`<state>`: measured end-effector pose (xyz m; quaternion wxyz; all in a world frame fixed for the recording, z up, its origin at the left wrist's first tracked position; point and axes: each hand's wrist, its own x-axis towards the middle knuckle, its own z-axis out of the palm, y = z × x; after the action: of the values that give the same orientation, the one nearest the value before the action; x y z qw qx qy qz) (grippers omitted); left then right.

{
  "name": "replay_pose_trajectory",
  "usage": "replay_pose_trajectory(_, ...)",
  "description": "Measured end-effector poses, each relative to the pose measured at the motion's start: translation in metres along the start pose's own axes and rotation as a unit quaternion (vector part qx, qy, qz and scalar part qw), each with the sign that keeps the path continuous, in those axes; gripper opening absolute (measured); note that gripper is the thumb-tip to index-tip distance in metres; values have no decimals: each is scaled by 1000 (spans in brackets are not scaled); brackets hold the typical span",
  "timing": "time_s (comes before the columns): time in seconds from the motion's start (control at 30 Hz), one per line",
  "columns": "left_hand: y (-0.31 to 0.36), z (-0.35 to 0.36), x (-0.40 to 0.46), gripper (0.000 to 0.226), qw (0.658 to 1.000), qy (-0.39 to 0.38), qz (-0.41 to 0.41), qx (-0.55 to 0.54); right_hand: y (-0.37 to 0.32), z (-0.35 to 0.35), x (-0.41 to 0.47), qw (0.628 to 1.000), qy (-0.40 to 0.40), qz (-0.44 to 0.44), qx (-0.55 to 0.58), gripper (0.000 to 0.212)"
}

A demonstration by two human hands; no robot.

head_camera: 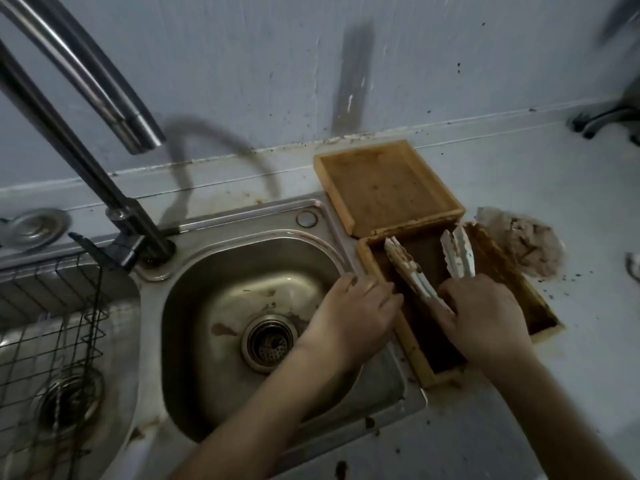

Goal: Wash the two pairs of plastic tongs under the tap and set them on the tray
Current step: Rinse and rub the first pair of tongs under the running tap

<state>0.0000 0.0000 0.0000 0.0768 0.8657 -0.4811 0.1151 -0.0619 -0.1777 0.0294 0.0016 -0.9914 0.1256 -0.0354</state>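
Note:
Two pairs of white plastic tongs lie in the near wooden tray (409,344), which is dark and soiled. The left pair (405,268) is smeared brown and points up-left. The right pair (458,255) points away from me. Their handle ends meet under my right hand (485,320), whose fingers curl down over them. My left hand (356,306) rests flat on the tray's left edge by the sink rim, fingers spread, holding nothing. A second, lighter wooden tray (349,216) sits just beyond, with nothing in it. The tap spout (138,133) hangs over the sink; no water runs.
The steel sink basin (214,306) with its drain (270,342) lies left of the trays. Another basin at far left holds a wire rack (52,341). A crumpled rag (530,247) lies right of the near tray. The counter (571,341) carries dark crumbs.

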Motion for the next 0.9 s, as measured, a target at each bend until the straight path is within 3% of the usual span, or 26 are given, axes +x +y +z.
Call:
replay_pose_trajectory(0.13, 3, 8, 5, 27, 999, -41, 28, 8, -2, 8, 0, 995, -84, 27, -47, 29)
replay_pose_trajectory(0.33, 2, 2, 2, 32, 997, -69, 21, -6, -8, 7, 1, 995, -80, 23, -59, 22)
replay_pose_trajectory(0.43, 0, -5, 3, 40, 997, -75, 14, -10, -11, 3, -2, 999, -27, 27, -36, 20)
replay_pose_trajectory(0.53, -4, -17, 1, 45, 997, -65, -21, -26, -16, -8, -6, 997, 74, 0, 7, 26)
replay_pose_trajectory(0.67, -20, -40, -11, 40, 996, -8, -83, -42, -26, -24, 2, 979, 168, -59, 98, 12)
replay_pose_trajectory(0.77, -44, -59, -32, 33, 989, 48, -134, -46, -57, -37, 10, 937, 144, -72, 309, 10)
replay_pose_trajectory(0.9, -77, -74, -73, 34, 958, 121, -255, -49, -106, -42, 12, 806, 0, -9, 592, 14)
